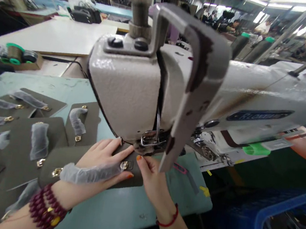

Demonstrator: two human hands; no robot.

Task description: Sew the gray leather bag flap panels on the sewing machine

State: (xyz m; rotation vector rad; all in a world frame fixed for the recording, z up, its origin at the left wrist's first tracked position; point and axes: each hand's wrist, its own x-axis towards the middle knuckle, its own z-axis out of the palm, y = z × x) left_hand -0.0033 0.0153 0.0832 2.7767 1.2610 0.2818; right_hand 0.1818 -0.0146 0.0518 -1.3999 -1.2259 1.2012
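A dark olive leather piece with gold buckles and a wrapped strap lies under the head of a white sewing machine. My left hand lies flat on the piece with fingers stretched toward the presser foot. My right hand presses the piece's right edge just below the foot, fingers curled on the leather. Beaded bracelets circle my left wrist, a red cord my right.
Several more olive pieces with wrapped straps and gold buckles are stacked on the pale blue table at the left. A box of thread spools sits beyond. A blue crate stands at lower right. Other people work far behind.
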